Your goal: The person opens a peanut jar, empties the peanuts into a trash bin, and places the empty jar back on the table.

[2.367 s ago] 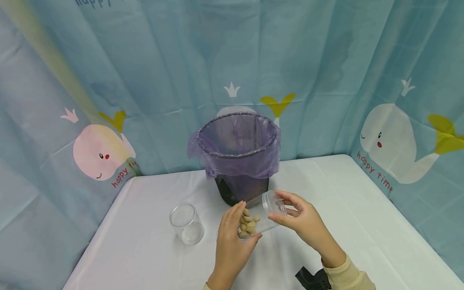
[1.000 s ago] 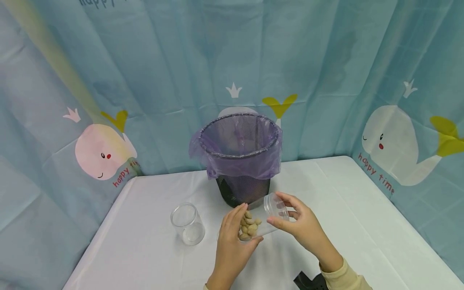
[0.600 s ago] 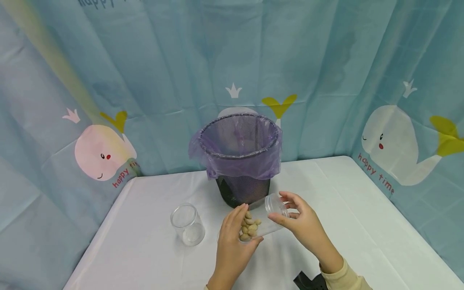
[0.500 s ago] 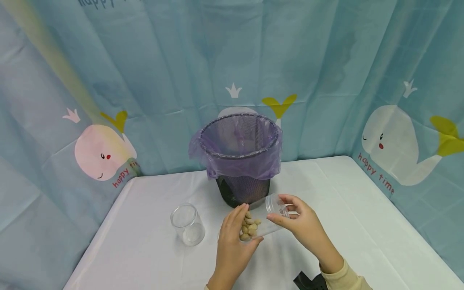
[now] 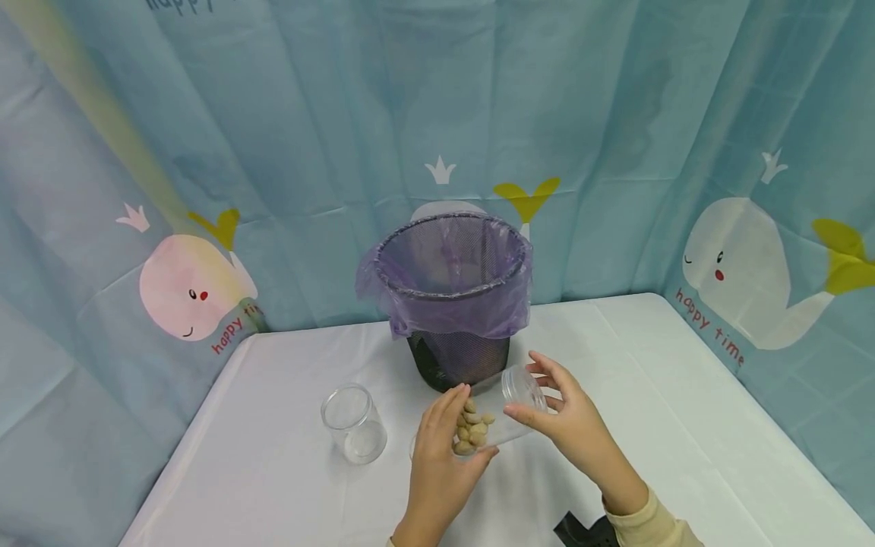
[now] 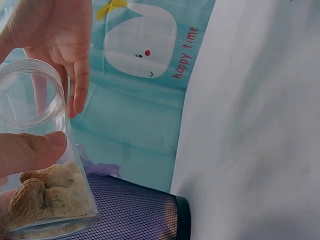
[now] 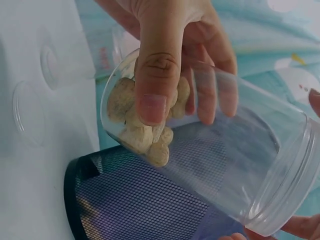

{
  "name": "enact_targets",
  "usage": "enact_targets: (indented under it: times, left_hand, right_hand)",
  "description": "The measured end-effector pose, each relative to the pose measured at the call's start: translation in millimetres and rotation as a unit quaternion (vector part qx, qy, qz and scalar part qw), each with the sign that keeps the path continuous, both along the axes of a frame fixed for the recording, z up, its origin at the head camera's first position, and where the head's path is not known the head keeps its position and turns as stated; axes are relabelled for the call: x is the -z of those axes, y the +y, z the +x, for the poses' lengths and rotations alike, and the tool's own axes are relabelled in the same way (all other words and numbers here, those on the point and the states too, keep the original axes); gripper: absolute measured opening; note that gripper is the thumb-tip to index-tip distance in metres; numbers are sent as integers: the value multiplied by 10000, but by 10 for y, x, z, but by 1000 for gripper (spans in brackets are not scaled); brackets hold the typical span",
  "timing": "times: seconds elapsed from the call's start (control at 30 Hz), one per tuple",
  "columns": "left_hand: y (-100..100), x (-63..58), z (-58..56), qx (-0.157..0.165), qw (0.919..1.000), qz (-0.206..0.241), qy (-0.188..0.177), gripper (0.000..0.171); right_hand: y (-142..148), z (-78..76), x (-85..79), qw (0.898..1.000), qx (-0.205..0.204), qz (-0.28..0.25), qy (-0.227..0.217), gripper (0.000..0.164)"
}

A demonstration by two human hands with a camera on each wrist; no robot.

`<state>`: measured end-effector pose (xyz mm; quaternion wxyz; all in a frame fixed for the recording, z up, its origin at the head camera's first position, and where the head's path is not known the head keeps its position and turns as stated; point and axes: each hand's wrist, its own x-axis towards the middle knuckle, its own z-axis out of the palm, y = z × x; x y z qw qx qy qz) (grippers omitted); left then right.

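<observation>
A clear jar [image 5: 502,410] with several peanuts [image 5: 472,429] at its base end is held tilted above the white table, mouth to the right. My left hand [image 5: 440,463] grips the base end, thumb and fingers on opposite sides. Around the threaded mouth stands my right hand [image 5: 570,414], thumb near the rim and fingers spread and mostly straight, as the left wrist view shows. Whether a clear lid sits on that mouth, I cannot tell. A second clear jar [image 5: 355,423] stands upright on the table, left of my hands. A clear disc [image 7: 29,112] lies on the table.
Behind the held jar stands a black mesh wastebasket [image 5: 459,361] lined with a purple bag [image 5: 451,315]. The blue printed curtain [image 5: 307,190] hangs behind the white table [image 5: 260,425]. Near my right sleeve lies a black strap-like thing [image 5: 581,528], partly out of view.
The jar has shifted slightly right and stays in my left hand. My right fingers have loosened and spread at the mouth, with the index finger lifted higher.
</observation>
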<state>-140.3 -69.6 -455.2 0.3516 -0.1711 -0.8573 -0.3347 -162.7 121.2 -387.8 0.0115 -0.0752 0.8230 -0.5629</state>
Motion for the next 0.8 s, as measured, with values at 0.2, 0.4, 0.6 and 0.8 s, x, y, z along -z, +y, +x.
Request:
enact_targets:
  times: [0.2,0.4,0.6,0.8]
  left_hand:
    - [15,-10,13,-53,9999,-45,109,97]
    - [11,-18,16,-20,9999,-3,133,97]
    - [10,-4,11,-39,9999,-2,135,99]
    - [9,-3,18,-116,9998,-60,144,96]
  right_hand:
    - [9,-3,10,10000,12,-8,-35,64]
    - [45,9,15,9992,-320,-55,217,62]
    - [33,8,-5,9995,-245,-17,201,68]
    - [27,-2,-22,9997,-103,88,-196,69]
